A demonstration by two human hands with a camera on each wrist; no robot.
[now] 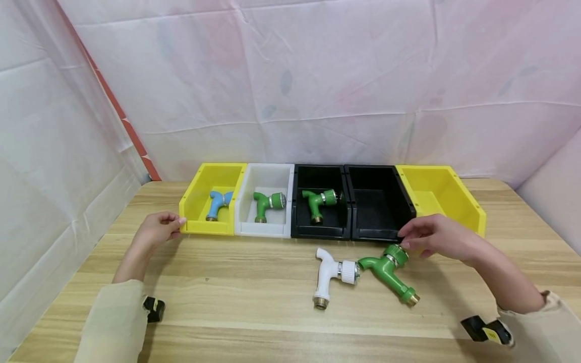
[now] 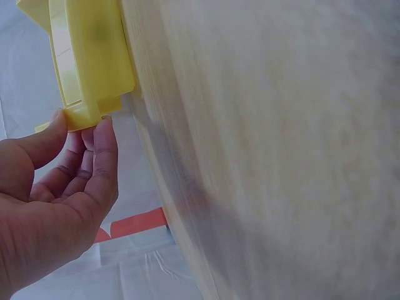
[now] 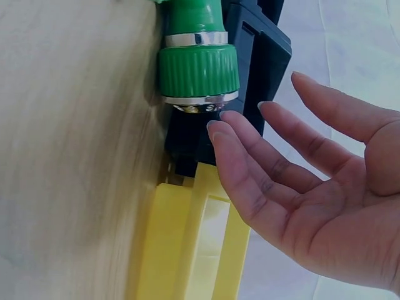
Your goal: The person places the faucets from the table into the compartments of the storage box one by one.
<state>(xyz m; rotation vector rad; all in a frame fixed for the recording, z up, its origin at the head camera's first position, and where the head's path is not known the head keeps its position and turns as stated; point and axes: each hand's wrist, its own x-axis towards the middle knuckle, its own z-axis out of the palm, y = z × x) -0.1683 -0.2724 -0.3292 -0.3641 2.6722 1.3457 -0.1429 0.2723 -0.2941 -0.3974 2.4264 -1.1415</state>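
Green tap (image 1: 388,274), yellow label (image 1: 492,334) possibly lettered

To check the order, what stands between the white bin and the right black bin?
The head view shows the left black bin, holding a green tap.

Free lane, by my view: pale wood-grain tabletop (image 1: 227,302) before white plastic open-fronted bin (image 1: 262,231). Obstacles I list: white plastic tap (image 1: 324,278), green plastic tap (image 1: 387,275) just beside, right hand (image 1: 433,235) at latter's upper end.
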